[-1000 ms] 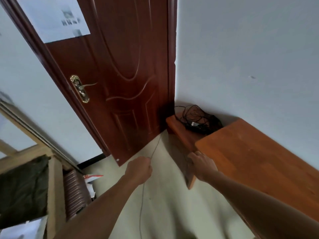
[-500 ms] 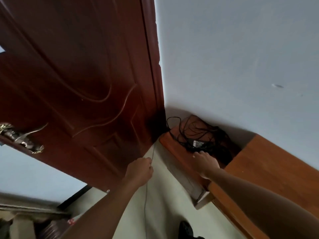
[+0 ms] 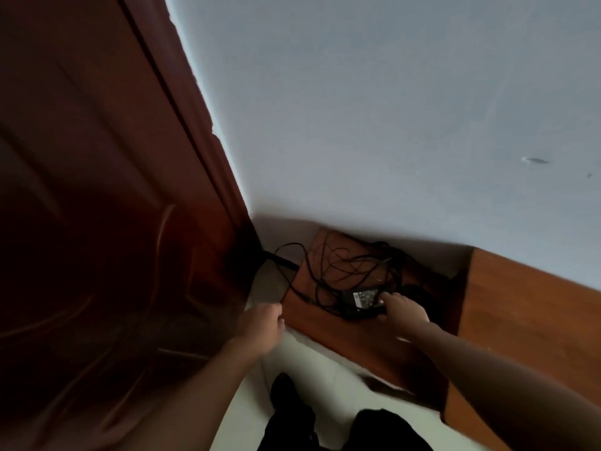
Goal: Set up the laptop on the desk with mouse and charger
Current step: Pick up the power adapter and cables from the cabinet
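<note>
Pale wall (image 3: 390, 125) meets a dark red door (image 3: 97, 222) in a corner, and a low wooden shelf (image 3: 325, 327) is tucked into it, with the higher desk (image 3: 520, 320) to its right and light floor (image 3: 309, 362) near. The charger (image 3: 364, 299) lies flat on the shelf, label up, at the near edge of a black tangle (image 3: 351, 268) of its own leads. Its long axis runs left to right across the scene, with the right end a little farther off. The right hand (image 3: 403, 312) reaches in from the near right and holds that right end, fingers curled over the top and the thumb seemingly at the near side. This is a sensible place to grasp, since the leads spill out to the left and far side. The left hand (image 3: 260, 323) is a closed fist just off the shelf's left corner. It appears to grip a thin cord (image 3: 285, 288) that climbs from it toward the tangle, though blur hides the contact. Holding the cord apart probably keeps it from snagging on the shelf edge once the charger is lifted. Judging by this, the step in hand is fetching the charger. No laptop or mouse is in sight, so most of the setup looks undone.
</note>
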A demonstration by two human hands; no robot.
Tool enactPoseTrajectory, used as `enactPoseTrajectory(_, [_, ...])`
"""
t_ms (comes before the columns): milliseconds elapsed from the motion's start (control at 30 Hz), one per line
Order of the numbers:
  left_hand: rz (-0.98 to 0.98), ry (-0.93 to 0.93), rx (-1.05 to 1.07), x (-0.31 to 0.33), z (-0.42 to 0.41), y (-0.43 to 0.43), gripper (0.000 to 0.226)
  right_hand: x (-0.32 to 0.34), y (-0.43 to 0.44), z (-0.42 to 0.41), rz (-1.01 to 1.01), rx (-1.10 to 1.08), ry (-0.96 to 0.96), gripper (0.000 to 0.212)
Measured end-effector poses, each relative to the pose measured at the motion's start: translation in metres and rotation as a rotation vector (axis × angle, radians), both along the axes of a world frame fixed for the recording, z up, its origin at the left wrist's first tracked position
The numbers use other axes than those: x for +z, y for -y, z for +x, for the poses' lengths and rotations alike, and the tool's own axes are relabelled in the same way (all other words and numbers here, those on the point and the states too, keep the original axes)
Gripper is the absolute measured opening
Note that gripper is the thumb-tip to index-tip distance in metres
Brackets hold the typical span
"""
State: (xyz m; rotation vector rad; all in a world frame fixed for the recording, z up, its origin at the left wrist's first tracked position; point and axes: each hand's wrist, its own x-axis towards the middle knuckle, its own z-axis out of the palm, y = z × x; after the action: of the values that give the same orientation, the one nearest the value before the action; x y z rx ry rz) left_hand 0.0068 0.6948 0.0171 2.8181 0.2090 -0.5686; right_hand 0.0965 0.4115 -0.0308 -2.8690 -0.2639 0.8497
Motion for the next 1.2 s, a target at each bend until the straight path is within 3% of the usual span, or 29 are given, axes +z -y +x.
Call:
enactPoseTrajectory(233, [-0.011, -0.075, -0.229, -0.015, 0.09, -0.017, 0.025, -0.018, -0.003, 0.008, -0.042, -0.253, -0.098, 0.05])
enactPoseTrajectory(400, [-0.004, -0.11, -0.335, -0.037, 0.133, -0.01, 0.035, -0.027, 0.01, 0.05, -0.158, -0.16, 0.022, 0.088])
enactPoseTrajectory(567, [0.016, -0.043, -0.489, -0.071, 0.185, 0.011, 0.071, -0.05, 0.008, 0.116, -0.203, 0.029, 0.101, 0.11])
enactPoseTrajectory(667, [0.027, -0.039, -0.577, -0.101, 0.222, 0.033, 0.096, -0.073, 0.001, 0.145, -0.202, 0.157, 0.053, 0.117])
enactPoseTrajectory(900, [0.151, -0.414, -0.775, -0.174, 0.228, 0.066, 0.139, -0.12, 0.015, 0.14, -0.137, 0.249, -0.172, 0.121])
enactPoseTrajectory(967, [0.193, -0.457, -0.79, -0.185, 0.203, 0.066, 0.141, -0.125, 0.025, 0.119, -0.157, 0.317, -0.222, 0.128])
enactPoseTrajectory(1067, [0.23, -0.362, -0.804, -0.193, 0.176, 0.06, 0.127, -0.133, 0.034, 0.092, -0.212, 0.325, -0.216, 0.136])
enactPoseTrajectory(1200, [0.219, -0.204, -0.779, -0.196, 0.167, 0.054, 0.099, -0.146, 0.023, 0.088, -0.234, 0.244, -0.137, 0.121])
